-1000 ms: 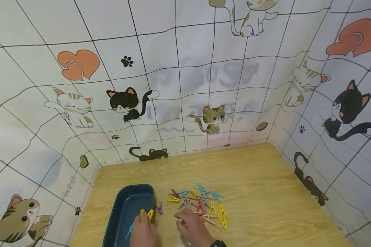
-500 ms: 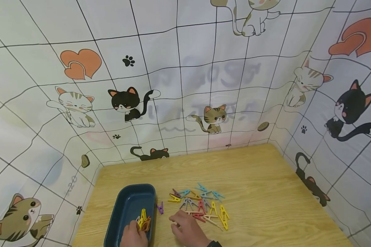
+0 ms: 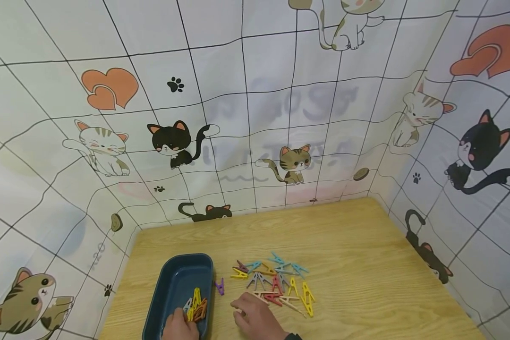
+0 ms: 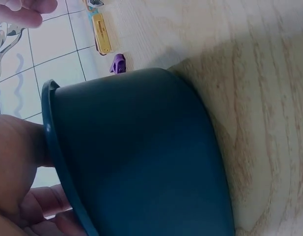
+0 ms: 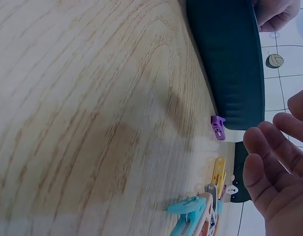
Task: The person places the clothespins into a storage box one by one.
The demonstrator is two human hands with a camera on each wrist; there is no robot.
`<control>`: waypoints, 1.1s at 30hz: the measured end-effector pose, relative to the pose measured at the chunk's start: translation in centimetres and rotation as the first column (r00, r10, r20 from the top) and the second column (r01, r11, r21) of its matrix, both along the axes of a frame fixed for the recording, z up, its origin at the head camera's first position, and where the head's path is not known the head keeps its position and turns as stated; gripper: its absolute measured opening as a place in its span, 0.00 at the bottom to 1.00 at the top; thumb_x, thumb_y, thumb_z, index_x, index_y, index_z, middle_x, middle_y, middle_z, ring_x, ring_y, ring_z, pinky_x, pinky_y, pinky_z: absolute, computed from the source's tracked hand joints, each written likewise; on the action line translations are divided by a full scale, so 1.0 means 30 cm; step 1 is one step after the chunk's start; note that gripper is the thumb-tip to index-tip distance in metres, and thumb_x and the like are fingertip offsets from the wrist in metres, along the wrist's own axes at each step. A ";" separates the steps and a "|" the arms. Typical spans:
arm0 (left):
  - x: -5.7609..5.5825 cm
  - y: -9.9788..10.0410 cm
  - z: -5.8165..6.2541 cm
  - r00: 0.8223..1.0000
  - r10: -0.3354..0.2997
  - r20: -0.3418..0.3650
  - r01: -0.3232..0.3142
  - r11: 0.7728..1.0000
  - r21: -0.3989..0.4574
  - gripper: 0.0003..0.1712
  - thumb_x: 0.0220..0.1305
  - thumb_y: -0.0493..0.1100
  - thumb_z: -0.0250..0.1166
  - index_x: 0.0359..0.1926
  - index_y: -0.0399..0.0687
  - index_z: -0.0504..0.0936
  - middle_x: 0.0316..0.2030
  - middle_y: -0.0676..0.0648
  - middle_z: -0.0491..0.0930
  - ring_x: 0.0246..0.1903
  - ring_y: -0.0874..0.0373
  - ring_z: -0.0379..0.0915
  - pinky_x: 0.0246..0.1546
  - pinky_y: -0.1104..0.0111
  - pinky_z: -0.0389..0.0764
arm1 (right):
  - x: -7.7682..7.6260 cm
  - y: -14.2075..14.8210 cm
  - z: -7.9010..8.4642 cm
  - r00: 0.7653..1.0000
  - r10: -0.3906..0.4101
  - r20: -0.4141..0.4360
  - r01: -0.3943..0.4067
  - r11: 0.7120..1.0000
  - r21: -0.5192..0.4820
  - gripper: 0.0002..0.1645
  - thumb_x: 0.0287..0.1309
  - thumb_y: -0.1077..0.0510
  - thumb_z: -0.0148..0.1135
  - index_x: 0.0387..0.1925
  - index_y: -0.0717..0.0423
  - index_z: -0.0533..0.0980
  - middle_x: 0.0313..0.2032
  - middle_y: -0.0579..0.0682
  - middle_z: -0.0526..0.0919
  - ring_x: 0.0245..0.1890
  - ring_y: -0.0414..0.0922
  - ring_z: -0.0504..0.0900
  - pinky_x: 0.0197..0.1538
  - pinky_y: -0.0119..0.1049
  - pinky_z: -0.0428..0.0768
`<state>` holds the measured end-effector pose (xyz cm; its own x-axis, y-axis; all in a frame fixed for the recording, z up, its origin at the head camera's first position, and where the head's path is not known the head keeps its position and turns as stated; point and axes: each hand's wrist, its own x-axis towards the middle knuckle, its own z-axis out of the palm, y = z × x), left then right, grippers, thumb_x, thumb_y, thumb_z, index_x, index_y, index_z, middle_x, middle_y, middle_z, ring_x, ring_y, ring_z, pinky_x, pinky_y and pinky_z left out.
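Left hand working inside blue tray, right hand waiting loosely beside the pegs

In the lower left of the head view, the dark blue tray (image 3: 176, 276) is standing on the wooden worktop (image 3: 357, 250). The left hand (image 3: 180, 326) is reaching into its near part, at the bottom edge of the frame. In the left wrist view this hand is showing behind the tray's rim, and its fingertips are being hidden, so one cannot tell whether they are pinching something. Just beside the fingers, yellow pegs (image 3: 197, 297), an orange-brown peg (image 3: 201, 309) and a grey peg (image 3: 188, 304) are lying in the tray.

The right hand (image 3: 259, 316) is hanging over the worktop at the bottom centre, its fingers relaxing in a loose bend. Between tray and heap, a purple peg (image 3: 219, 286) is lying alone. Right of it, pegs in blue, grey, red, yellow and cream are forming a loose heap, with a large yellow peg (image 3: 308, 298) lying at its right side. Behind, a cat-printed cloth (image 3: 225, 104) is filling the upper frame.
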<state>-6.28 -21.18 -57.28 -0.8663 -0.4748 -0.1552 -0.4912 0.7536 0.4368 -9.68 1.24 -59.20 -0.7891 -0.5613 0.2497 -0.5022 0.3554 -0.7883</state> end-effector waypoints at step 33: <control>-0.047 0.257 0.051 0.931 -0.205 -0.303 0.194 0.979 -0.065 0.13 0.61 0.40 0.70 0.45 0.41 0.84 0.41 0.45 0.75 0.27 0.55 0.74 0.27 0.57 0.78 | -0.038 0.128 0.006 0.951 -0.288 -0.111 0.284 0.957 -0.058 0.12 0.65 0.67 0.62 0.47 0.55 0.85 0.41 0.50 0.85 0.36 0.31 0.78 0.37 0.30 0.80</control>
<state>-7.67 -13.47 -55.74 -0.9466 -0.2878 0.1455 -0.1759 0.8389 0.5150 -10.81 5.08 -59.01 -0.8789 -0.3036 0.3678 -0.4737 0.4661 -0.7473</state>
